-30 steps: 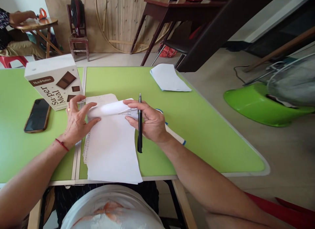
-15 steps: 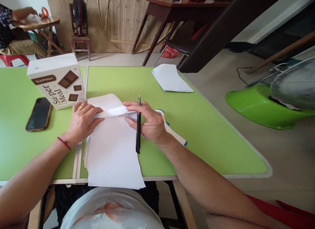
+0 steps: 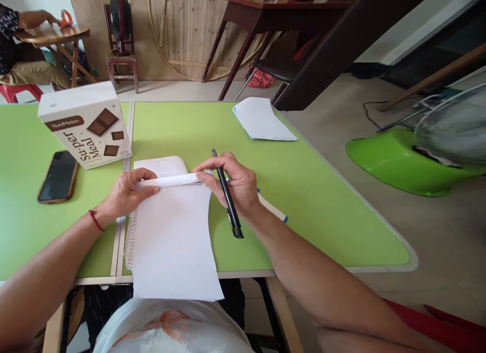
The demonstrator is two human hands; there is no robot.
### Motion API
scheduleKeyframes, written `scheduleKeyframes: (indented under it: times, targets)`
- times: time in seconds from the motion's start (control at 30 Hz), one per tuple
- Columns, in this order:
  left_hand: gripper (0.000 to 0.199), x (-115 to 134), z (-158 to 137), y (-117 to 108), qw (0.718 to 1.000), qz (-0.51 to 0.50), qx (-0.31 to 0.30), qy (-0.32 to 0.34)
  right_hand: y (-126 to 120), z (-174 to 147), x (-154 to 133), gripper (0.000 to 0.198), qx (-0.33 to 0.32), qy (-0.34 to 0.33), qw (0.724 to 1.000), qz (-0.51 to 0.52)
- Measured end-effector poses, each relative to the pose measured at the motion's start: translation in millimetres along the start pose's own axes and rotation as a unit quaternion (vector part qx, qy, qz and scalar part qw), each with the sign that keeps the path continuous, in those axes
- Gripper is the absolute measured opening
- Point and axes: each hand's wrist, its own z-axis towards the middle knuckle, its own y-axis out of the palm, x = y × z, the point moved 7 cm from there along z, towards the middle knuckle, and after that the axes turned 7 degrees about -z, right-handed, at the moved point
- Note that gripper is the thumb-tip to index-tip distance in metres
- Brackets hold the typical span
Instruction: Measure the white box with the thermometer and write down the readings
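Note:
White sheets of paper (image 3: 172, 236) lie before me, their upper part folded or rolled over into a narrow band. My left hand (image 3: 131, 188) pinches the left end of that band between thumb and fingers. At the other end, my right hand (image 3: 233, 183) pinches the band with thumb and index finger. A black pen (image 3: 229, 201) is also lodged in my right hand, slanting across the fingers. Beneath the sheets, a page with faint writing (image 3: 163, 166) shows past the fold, and a perforated edge (image 3: 130, 241) sticks out on the left.
A Super Meal box (image 3: 85, 125) and a phone (image 3: 58, 176) stand and lie left on the green table (image 3: 315, 206). More white paper (image 3: 264, 119) lies far right. A blue-edged white item (image 3: 273, 207) is partly behind my right hand. Another person's arm (image 3: 36, 19) rests at a round table.
The fold has become a narrower, flatter band, and the sheets have slid slightly towards me. My left hand now grips the band's end. The pen has tilted, its lower end swinging right.

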Motion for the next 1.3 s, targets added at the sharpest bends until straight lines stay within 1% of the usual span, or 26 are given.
scheduleKeyframes:
  times: [0.13,0.27,0.4,0.57,0.73,1.0,1.1,1.17,1.23,1.3]
  targets:
    - [0.027,-1.3,-0.4,-0.3,1.0,-0.012,0.001,-0.005,6.3,-2.4,11.9,0.008,-0.032,0.07,0.994,0.078]
    - [0.03,-3.7,-0.7,0.5,0.999,-0.031,-0.005,-0.012,12.7,-6.8,20.4,0.018,-0.044,0.108,0.986,0.118]
    - [0.033,-6.4,-1.6,2.7,0.998,-0.054,-0.017,-0.025,17.1,-9.2,26.3,0.023,-0.038,0.144,0.978,0.144]
    - [0.032,-5.7,-2.5,4.9,0.995,-0.084,-0.03,-0.034,17.7,-7.7,21.5,0.024,-0.034,0.161,0.97,0.176]
    - [0.034,-7.6,-2.4,6.0,0.994,-0.094,-0.035,-0.051,16.5,-7.0,18.0,0.02,-0.05,0.157,0.975,0.146]
    - [0.04,-13.6,-2.3,7.0,0.988,-0.113,-0.049,-0.093,20.8,-9.8,21.9,0.025,-0.027,0.173,0.972,0.154]
    - [0.036,-8.8,-2.1,5.3,0.994,-0.064,-0.05,-0.077,22.3,-11.1,22.9,0.028,-0.03,0.182,0.971,0.155]
    - [0.034,-4.6,-2.2,4.3,0.998,-0.012,-0.043,-0.051,22.8,-11.9,23.8,0.03,-0.034,0.187,0.969,0.157]
    - [0.034,2.4,-2.6,2.2,0.999,0.049,-0.018,0.001,22.7,-12.3,24.6,0.032,-0.033,0.193,0.968,0.157]
    - [0.036,13.1,-4.5,0.8,0.989,0.122,0.018,0.082,22.5,-12.2,24.8,0.033,-0.03,0.199,0.966,0.161]
